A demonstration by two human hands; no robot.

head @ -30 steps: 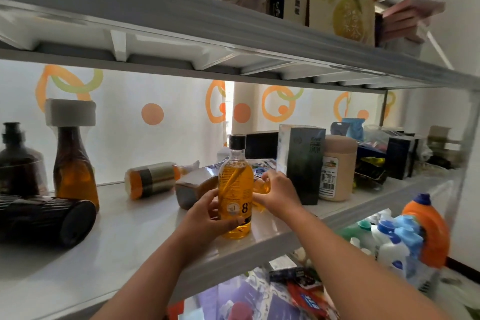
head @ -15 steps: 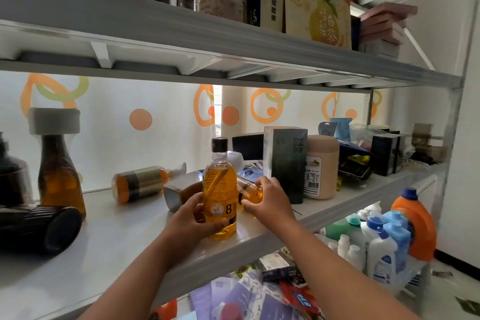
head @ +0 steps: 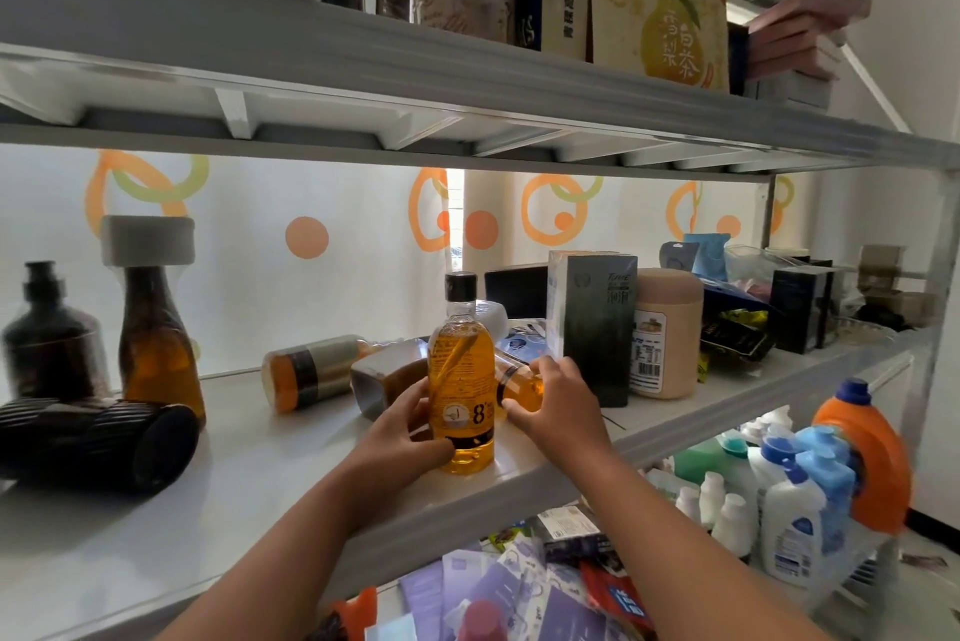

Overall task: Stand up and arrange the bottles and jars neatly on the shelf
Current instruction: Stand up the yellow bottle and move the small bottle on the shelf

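An upright amber bottle with a black cap [head: 461, 370] stands near the front edge of the white shelf [head: 249, 474]. My left hand [head: 402, 432] grips its lower body from the left. My right hand [head: 558, 398] holds a small amber bottle [head: 519, 383] lying on its side just right of it. Behind them lie a brown square bottle [head: 389, 372] and an orange bottle with a gold band [head: 311, 370], both on their sides. At the left stand a brown bottle with a white cap [head: 156, 328] and a dark bottle [head: 49, 333]. A black ribbed jar [head: 93, 440] lies in front of them.
A dark green box [head: 597, 328] and a beige jar [head: 665, 333] stand right of my hands, with boxes and packets beyond. The upper shelf [head: 467, 68] carries tins and cartons. Below, detergent bottles [head: 810, 489] and packets crowd the lower shelf.
Both hands keep their hold; the upright bottle has shifted slightly left along the shelf front, and the view has drifted a little.
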